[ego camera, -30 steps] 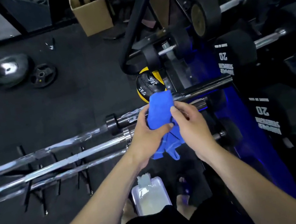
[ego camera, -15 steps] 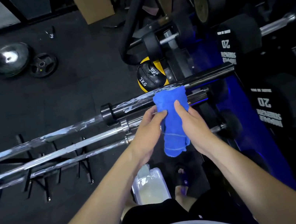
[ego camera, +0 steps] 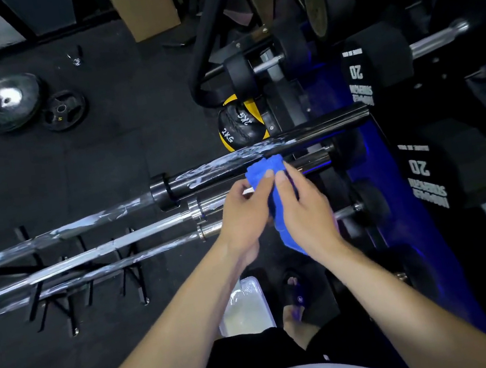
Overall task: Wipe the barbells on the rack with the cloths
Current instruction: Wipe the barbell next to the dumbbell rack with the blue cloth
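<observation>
both hands (ego camera: 245, 215) (ego camera: 304, 209) pinch blue cloth (ego camera: 265, 169) over barbell sleeve (ego camera: 311, 161)

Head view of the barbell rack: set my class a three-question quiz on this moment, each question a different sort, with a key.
1. True or false: both hands hold the blue cloth.
2. The number printed on the nearest dumbbell is: A) 10 B) 20 C) 35
3. Fill in: the white streaks lie on the top barbell's ____.

Key
1. True: left hand and right hand both pinch it.
2. B
3. sleeve
</observation>
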